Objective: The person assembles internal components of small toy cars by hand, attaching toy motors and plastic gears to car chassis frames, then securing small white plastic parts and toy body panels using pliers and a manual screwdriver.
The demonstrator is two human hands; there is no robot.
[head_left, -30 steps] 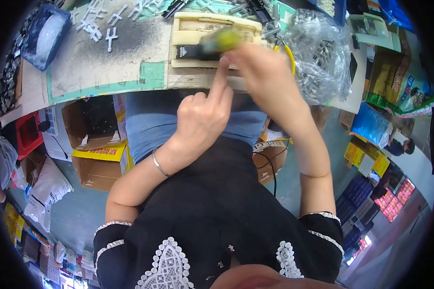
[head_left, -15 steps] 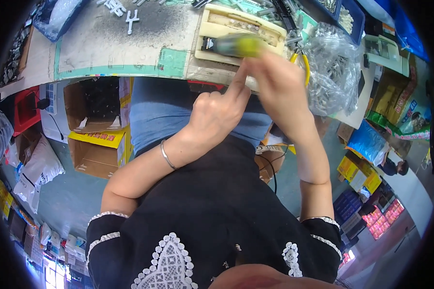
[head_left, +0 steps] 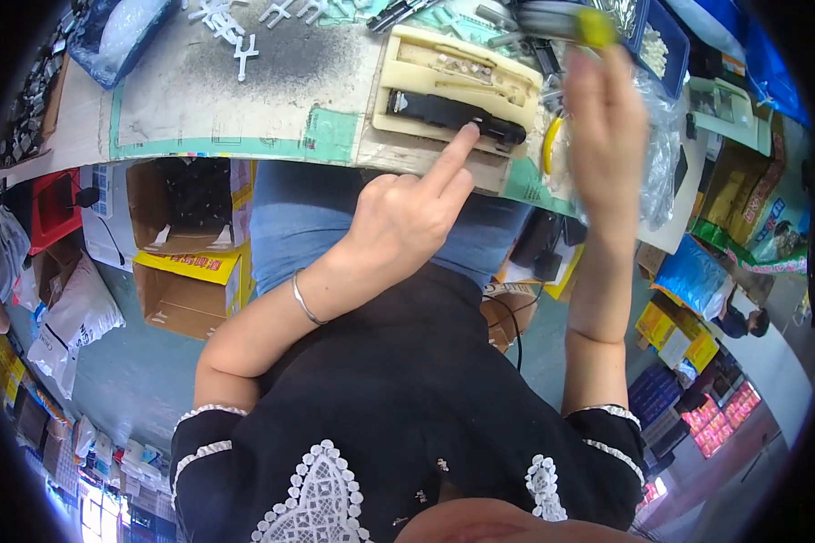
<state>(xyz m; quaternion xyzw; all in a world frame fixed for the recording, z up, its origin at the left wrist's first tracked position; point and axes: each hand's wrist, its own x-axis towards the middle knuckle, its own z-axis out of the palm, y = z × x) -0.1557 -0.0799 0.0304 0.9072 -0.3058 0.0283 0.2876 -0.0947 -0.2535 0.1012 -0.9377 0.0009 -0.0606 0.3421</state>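
Note:
A long black part (head_left: 453, 115) lies in a slot of the cream-coloured fixture block (head_left: 539, 83) near the table's front edge. On the black part rests the stretched index finger of my left hand (head_left: 403, 213); its other fingers are bent and hold nothing. Beyond the block's right end, my right hand (head_left: 607, 122) is raised and smeared by motion. It is closed on a tool with a yellow-green end (head_left: 596, 29) and a greyish body, too blurred to name its kind. Yellow-handled pliers (head_left: 552, 145) lie beside the block, partly hidden.
Pale grey forked pieces (head_left: 244, 59) lie at the table's back. A clear plastic bag (head_left: 658, 163) sits right of my right hand, near a blue bin (head_left: 668, 45) of small white pieces. Another blue tray (head_left: 122, 45) stands at left. Cardboard boxes (head_left: 181, 303) sit below the table.
My right hand has moved up and to the right with the tool, away from the block. The black part is now uncovered. My left index finger stays on the part.

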